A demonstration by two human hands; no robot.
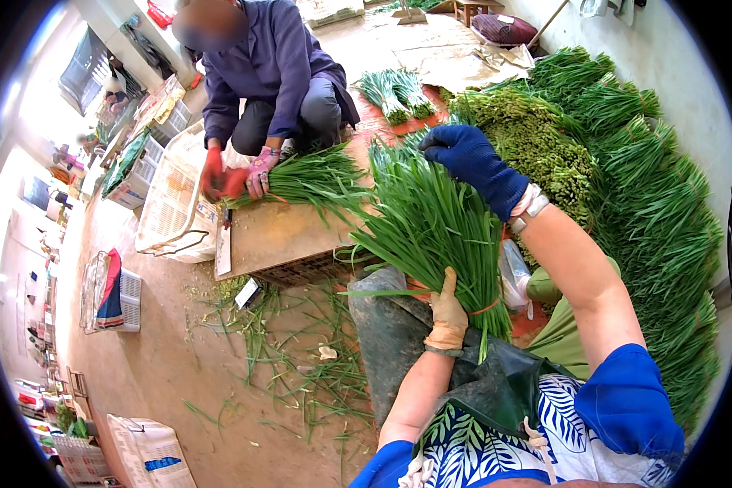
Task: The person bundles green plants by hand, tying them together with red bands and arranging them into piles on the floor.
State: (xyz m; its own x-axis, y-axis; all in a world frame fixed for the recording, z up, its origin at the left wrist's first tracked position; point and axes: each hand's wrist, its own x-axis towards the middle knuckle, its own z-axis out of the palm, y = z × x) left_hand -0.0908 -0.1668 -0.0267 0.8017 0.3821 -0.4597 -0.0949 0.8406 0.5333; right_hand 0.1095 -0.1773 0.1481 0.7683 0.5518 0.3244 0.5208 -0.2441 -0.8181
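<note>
three pale baskets [167,203] are plain to count on the left of the frame, with more crates blurring together toward the rim. at upper left one co-worker crouches with a red-gloved hand [215,175] and a pink-gloved hand [260,172] on one leafy bundle [313,175], laid across one board [293,236]; loose leaves [317,390], too many to count, litter the floor at lower centre. two small bunches [380,91] lie side by side at upper centre. in the middle of the frame is the one green bunch [439,220] being worked, leaning with its leaves spreading upward and one red band [485,307] round its lower part. the person's left hand [447,321], in a tan glove, grasps that lower part, thumb showing, the other fingers hidden. the right hand [478,167], in dark blue, is at the upper leaves with its fingers curled; whether any blade is pinched cannot be told. the step in hand looks like picking over the leaves, and the next move would seem to call for a steady left hold while the right draws strays free. at far right a heap [651,220] of bunches overlaps too closely to count.
</note>
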